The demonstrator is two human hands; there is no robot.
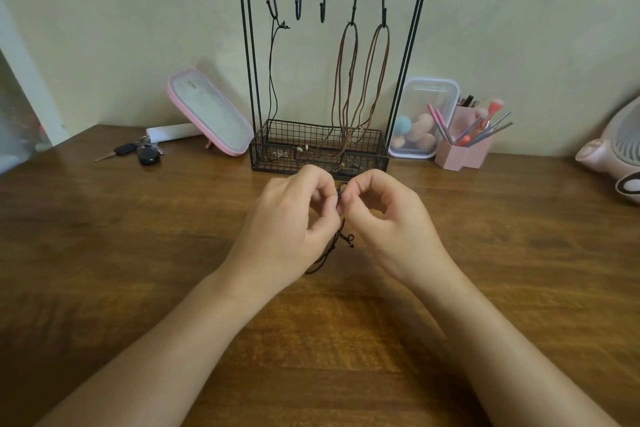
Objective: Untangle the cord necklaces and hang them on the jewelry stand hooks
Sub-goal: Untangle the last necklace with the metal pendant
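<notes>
A black wire jewelry stand [417, 55] with several hooks and a mesh basket base stands at the back of the wooden table. A black cord necklace [273, 80] hangs from its leftmost hook. Two brown cord necklaces [348, 80] hang from the two right hooks, their ends in the basket. Just in front of the basket, my left hand [294, 218] and my right hand [384, 218] meet and both pinch a black cord necklace [332, 250]. Its knotted tail dangles between my wrists down to the table.
A pink-framed mirror [211, 111] leans left of the stand, with keys [138, 151] beside it. Right of the stand are a clear box of makeup sponges [420, 118], a pink brush holder [464, 146] and a pink fan [616, 149].
</notes>
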